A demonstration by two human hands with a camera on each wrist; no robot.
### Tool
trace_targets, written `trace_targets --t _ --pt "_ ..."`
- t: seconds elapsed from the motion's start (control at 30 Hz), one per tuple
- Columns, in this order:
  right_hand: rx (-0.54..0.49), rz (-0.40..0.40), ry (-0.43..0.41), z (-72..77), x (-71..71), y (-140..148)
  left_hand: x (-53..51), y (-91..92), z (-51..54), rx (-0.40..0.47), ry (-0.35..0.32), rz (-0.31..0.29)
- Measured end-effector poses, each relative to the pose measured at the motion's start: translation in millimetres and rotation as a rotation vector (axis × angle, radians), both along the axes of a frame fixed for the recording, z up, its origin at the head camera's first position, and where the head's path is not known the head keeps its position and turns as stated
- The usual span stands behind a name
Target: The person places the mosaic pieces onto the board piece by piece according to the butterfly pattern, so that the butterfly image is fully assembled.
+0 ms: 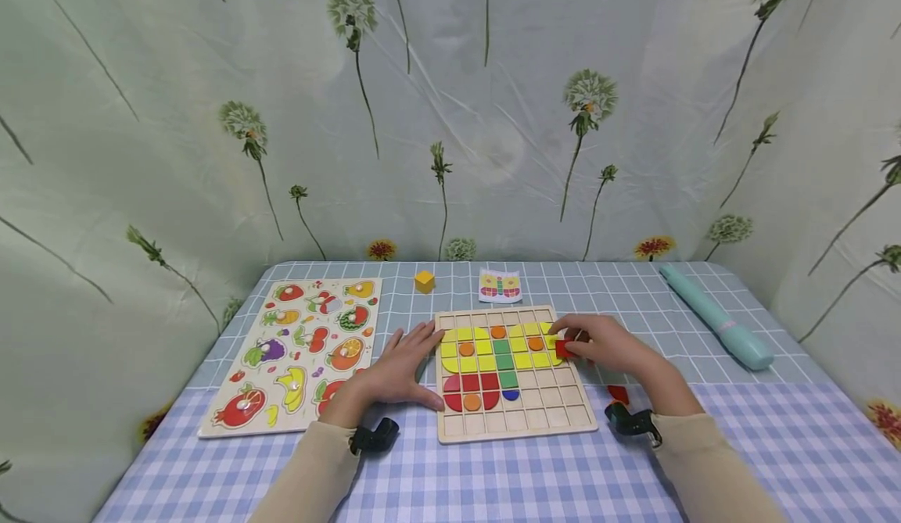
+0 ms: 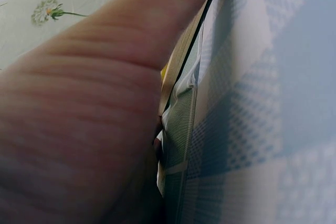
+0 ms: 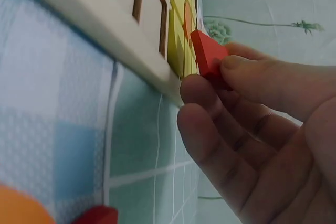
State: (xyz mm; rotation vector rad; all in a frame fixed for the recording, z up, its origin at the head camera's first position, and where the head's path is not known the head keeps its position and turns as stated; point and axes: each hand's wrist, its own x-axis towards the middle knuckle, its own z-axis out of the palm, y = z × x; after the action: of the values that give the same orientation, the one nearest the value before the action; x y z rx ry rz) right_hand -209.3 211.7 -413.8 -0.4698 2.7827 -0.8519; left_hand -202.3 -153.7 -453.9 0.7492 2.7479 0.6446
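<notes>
A wooden grid board (image 1: 461, 428) lies mid-table, with yellow, green, orange, red and blue flat pieces set in a butterfly-like pattern. My right hand (image 1: 605, 345) pinches a red square tile (image 3: 210, 56) between thumb and fingers, just over the board's right edge by the yellow pieces. Against the board's left edge rests my left hand (image 1: 397, 370), its fingers spread and straight. The left wrist view is mostly filled by that hand (image 2: 94, 87), so its fingertips are hidden there. A small picture card (image 1: 500, 285) with a butterfly design lies behind the board.
On the left is a fruit puzzle board (image 1: 263, 327). A yellow cube (image 1: 425, 281) sits at the back. Toward the back right lies a teal, bottle-shaped object (image 1: 718, 316). A loose red piece (image 1: 618, 394) lies near my right wrist, with an orange piece (image 3: 21, 208) beside it.
</notes>
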Motion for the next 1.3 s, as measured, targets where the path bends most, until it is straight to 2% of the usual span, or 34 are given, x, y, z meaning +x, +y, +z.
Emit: trace_targets --t 0.3,0.4,0.73,0.93,1.07,1.2,1.3 --pt "-0.028 0.026 -0.031 3.7 6.4 -19.5 -1.0 0.1 -0.5 -0.008 0.003 0.003" --pt "-0.016 0.040 -0.019 4.1 8.2 -25.5 -1.0 -0.1 -1.2 -0.008 0.000 0.005" --pt "-0.037 0.173 -0.009 -1.9 12.1 -38.3 -0.7 0.4 -1.5 -0.008 0.000 0.008" --pt "-0.028 0.250 0.042 -5.8 13.0 -41.9 -1.0 0.3 -1.4 -0.007 -0.004 0.006" --pt "-0.033 0.254 0.052 -6.8 14.6 -45.2 -1.4 0.0 -1.8 -0.008 -0.004 0.003" --pt "-0.044 0.222 0.036 -7.2 15.2 -47.3 -1.9 0.1 -2.4 -0.010 -0.003 0.003" --pt "-0.024 0.220 0.059 -7.3 15.5 -47.8 -2.3 0.5 -2.7 -0.010 -0.001 0.003"
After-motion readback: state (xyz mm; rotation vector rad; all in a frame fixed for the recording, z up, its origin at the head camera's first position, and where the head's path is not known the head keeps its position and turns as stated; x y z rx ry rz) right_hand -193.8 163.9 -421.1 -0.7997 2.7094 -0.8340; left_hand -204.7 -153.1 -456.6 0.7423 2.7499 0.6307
